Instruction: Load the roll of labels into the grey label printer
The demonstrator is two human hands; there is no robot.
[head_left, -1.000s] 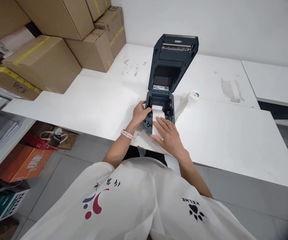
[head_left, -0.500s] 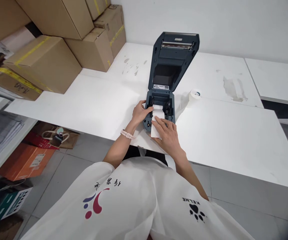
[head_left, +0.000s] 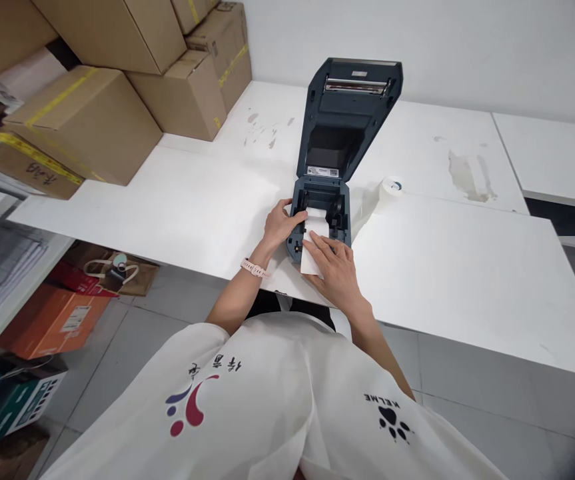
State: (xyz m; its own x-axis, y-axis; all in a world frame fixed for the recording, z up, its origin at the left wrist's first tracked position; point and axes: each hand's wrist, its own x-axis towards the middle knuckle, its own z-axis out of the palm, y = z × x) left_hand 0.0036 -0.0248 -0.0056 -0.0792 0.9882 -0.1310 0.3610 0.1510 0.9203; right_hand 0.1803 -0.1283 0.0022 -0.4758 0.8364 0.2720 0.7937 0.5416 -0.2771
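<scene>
A dark label printer (head_left: 344,195) stands near the table's front edge with its lid (head_left: 362,110) raised. White label paper (head_left: 311,263) runs out of its bay and over the front. My left hand (head_left: 280,225) grips the printer's left wall, fingers outside and thumb reaching in to the paper. My right hand (head_left: 337,267) has its fingers on top of the paper and its thumb low by the paper's front end, so the strip lies between them. Part of the strip is hidden under the right fingers.
A white roll (head_left: 390,193) with a trailing strip sits right of the printer on the white table (head_left: 442,280). Cardboard boxes (head_left: 92,120) are stacked at the left back. A shelf (head_left: 42,267) and an orange box (head_left: 57,320) are at the lower left.
The view has shifted very slightly. Both hands and the paper stay almost where they were.
</scene>
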